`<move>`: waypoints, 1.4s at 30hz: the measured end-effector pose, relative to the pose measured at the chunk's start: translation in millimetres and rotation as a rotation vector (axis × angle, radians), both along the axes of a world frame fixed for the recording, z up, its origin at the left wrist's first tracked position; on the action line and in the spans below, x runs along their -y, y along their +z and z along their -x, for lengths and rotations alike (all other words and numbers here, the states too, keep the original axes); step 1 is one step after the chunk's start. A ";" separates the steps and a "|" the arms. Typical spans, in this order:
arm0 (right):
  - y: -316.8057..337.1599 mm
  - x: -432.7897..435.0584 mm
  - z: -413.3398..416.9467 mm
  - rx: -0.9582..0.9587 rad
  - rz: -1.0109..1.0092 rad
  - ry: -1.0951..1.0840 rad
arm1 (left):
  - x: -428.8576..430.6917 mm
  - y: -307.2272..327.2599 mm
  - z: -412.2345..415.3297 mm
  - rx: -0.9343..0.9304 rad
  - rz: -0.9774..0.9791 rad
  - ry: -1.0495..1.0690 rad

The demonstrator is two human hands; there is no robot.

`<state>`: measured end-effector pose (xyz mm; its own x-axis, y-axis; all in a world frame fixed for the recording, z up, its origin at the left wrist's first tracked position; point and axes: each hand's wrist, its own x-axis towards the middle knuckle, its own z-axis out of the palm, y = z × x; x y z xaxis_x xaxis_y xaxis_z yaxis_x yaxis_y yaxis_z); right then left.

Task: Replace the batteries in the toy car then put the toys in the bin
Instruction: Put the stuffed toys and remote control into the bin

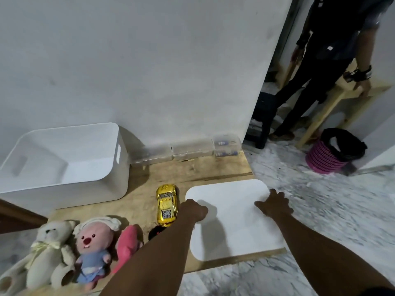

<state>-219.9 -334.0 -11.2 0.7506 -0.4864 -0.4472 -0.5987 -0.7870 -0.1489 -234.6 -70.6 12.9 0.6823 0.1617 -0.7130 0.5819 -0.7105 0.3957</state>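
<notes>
Gold toy car (166,205) is laid lengthwise toward the wall (149,82), just left of the left hand (195,210), by which the white lid (233,223) is gripped.

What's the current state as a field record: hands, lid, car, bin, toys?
left hand: curled at lid's left edge, grip unclear
right hand: fingers spread, on lid's right edge
lid: white, flat on wooden board
toy car: gold, on board, just left of lid
bin: white, open, nothing seen inside
plush toys: three in a row, front left, outside bin
</notes>
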 end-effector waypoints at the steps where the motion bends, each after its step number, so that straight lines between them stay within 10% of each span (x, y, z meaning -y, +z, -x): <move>1: 3.2 -6.9 -0.3 0.051 0.031 0.039 | -0.2 2.5 -2.3 0.005 -0.007 -0.011; 6: 30.1 -65.8 -12.2 0.415 -0.261 0.195 | -22.0 33.4 -12.0 0.144 0.018 -0.060; 17: 82.6 -316.9 30.8 0.255 -0.715 0.719 | -228.2 78.7 57.7 0.353 -0.173 0.257; 33: 24.1 -503.0 95.0 0.036 -0.161 0.773 | -406.6 -13.8 125.4 0.173 -0.279 0.208; 42: 23.9 -503.4 103.7 0.239 -0.282 0.698 | -422.5 -14.6 127.9 0.232 -0.238 0.171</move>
